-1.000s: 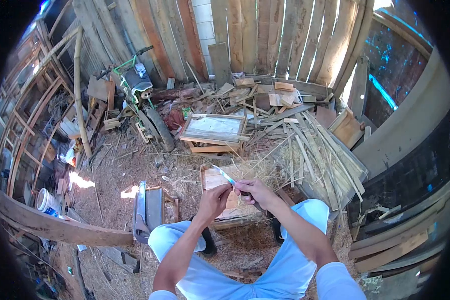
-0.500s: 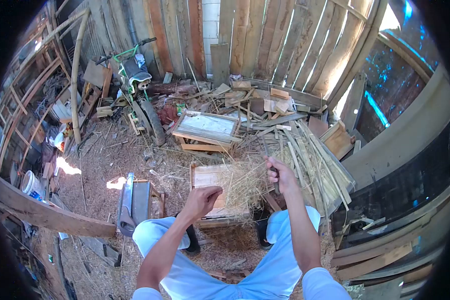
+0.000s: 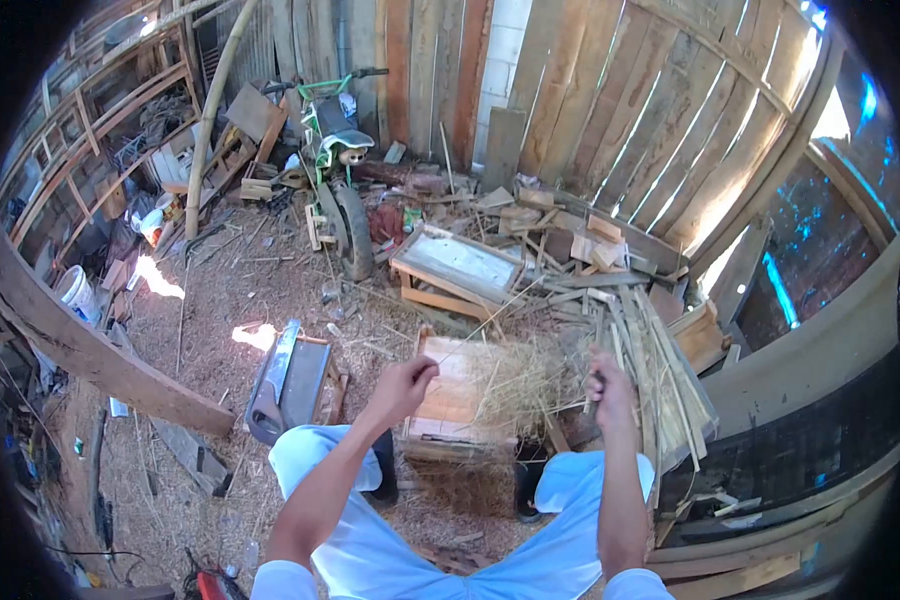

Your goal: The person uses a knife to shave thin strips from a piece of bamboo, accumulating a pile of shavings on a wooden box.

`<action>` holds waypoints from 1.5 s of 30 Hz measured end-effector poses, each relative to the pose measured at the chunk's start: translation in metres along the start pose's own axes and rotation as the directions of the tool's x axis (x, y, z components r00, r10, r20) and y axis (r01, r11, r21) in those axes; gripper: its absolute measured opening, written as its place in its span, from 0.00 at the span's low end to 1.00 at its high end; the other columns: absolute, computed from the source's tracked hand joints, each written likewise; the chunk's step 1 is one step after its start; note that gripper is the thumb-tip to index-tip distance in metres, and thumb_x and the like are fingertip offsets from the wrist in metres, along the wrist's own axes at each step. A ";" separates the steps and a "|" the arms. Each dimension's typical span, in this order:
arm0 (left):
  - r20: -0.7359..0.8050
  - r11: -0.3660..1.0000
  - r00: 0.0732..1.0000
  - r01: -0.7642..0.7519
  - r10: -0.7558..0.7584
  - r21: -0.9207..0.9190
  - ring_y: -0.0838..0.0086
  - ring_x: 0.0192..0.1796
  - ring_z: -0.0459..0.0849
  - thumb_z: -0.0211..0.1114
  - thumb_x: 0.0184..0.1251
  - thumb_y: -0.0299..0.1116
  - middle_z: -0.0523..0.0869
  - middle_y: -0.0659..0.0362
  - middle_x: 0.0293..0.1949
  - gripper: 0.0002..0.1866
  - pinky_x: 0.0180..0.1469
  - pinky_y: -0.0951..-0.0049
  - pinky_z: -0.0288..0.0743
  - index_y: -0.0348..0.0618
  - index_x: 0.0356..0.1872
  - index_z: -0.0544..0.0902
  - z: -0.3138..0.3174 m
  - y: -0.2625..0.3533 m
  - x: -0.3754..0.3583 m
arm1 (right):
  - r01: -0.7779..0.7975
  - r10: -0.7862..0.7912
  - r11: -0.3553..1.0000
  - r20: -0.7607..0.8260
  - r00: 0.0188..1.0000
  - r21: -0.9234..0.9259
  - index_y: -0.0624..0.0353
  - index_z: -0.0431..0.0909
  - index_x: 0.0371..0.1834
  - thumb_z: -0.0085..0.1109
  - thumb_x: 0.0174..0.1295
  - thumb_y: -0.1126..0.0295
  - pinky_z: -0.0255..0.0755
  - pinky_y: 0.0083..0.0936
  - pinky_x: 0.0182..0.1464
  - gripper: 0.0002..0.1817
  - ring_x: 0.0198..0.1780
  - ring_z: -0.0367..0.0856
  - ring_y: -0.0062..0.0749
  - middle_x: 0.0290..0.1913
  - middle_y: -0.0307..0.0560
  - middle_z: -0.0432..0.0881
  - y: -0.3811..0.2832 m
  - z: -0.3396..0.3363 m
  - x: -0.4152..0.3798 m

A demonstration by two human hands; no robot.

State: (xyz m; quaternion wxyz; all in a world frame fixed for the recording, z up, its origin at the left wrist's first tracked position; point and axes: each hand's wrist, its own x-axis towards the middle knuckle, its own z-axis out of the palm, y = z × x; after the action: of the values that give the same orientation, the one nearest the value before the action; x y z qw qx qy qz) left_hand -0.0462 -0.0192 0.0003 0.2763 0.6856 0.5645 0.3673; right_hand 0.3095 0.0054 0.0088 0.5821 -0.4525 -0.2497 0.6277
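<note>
My left hand (image 3: 402, 390) is raised over the left side of a low wooden box-like bench (image 3: 445, 405), its fingers pinched together on a thin straw-like strip (image 3: 480, 325) slanting up to the right. On the right, my right hand (image 3: 612, 388) is closed around the dark handle of a knife (image 3: 597, 388); its blade is hard to make out against the background. Between the hands, a tangled heap of pale thin shavings (image 3: 525, 385) covers the right part of the bench, which stands between my legs.
To the left, a handsaw (image 3: 270, 390) lies on a small stool (image 3: 310, 385). Beyond are a wooden frame box (image 3: 460, 262), a green motorbike (image 3: 340, 190) and scrap wood (image 3: 580, 240). Long slats (image 3: 660, 370) lie at right. A beam (image 3: 100, 350) crosses at left.
The view has swung left, so the scene sits farther right. My hands are farther apart, and a thin strip now shows at my left fingers. The knife hand has dropped slightly.
</note>
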 end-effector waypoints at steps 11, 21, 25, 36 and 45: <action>0.442 0.812 0.890 0.336 -0.109 -0.477 0.85 0.18 0.66 0.54 0.71 0.35 0.68 0.70 0.18 0.11 0.20 0.81 0.60 0.37 0.41 0.79 0.050 0.018 0.013 | -0.166 0.270 0.952 0.447 0.853 -0.258 0.59 0.73 0.28 0.50 0.68 0.64 0.54 0.11 0.16 0.13 0.18 0.62 0.11 0.25 0.32 0.70 0.083 0.095 -0.015; 0.526 0.784 0.845 0.389 -0.096 -0.484 0.87 0.18 0.61 0.56 0.70 0.37 0.65 0.70 0.19 0.11 0.20 0.83 0.53 0.38 0.36 0.78 0.043 0.024 0.009 | -0.186 0.198 0.980 0.313 0.929 -0.070 0.65 0.76 0.45 0.50 0.66 0.68 0.52 0.09 0.14 0.12 0.17 0.61 0.11 0.25 0.33 0.72 0.031 0.055 0.011; 0.575 0.767 0.814 0.421 -0.084 -0.484 0.87 0.19 0.61 0.56 0.71 0.38 0.64 0.70 0.18 0.12 0.20 0.82 0.53 0.37 0.37 0.77 0.032 0.019 0.006 | -0.126 0.117 0.992 0.268 0.956 0.016 0.65 0.75 0.47 0.49 0.67 0.68 0.53 0.10 0.14 0.12 0.18 0.61 0.11 0.25 0.33 0.70 -0.005 0.020 0.023; 0.489 0.772 0.864 0.388 -0.116 -0.503 0.86 0.21 0.62 0.55 0.71 0.38 0.65 0.70 0.20 0.12 0.23 0.83 0.58 0.40 0.37 0.78 0.017 0.003 0.008 | 0.056 -0.040 0.993 0.156 0.987 -0.099 0.60 0.74 0.49 0.49 0.68 0.66 0.52 0.11 0.14 0.13 0.16 0.61 0.12 0.24 0.33 0.69 -0.005 0.020 0.000; 0.511 0.814 0.859 0.314 -0.025 -0.488 0.85 0.21 0.64 0.51 0.73 0.36 0.69 0.68 0.20 0.11 0.22 0.80 0.59 0.39 0.39 0.78 0.049 0.020 0.016 | -0.219 0.342 0.926 0.436 0.832 -0.309 0.60 0.73 0.55 0.54 0.66 0.64 0.53 0.09 0.15 0.17 0.18 0.62 0.13 0.27 0.34 0.72 0.058 0.083 -0.017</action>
State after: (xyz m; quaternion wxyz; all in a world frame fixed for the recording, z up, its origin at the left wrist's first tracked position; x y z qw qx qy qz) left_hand 0.0067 -0.0058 -0.0095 0.6276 0.5893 0.4068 0.3056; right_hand 0.2072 -0.0048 0.0032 0.3414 -0.3821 -0.3929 0.7635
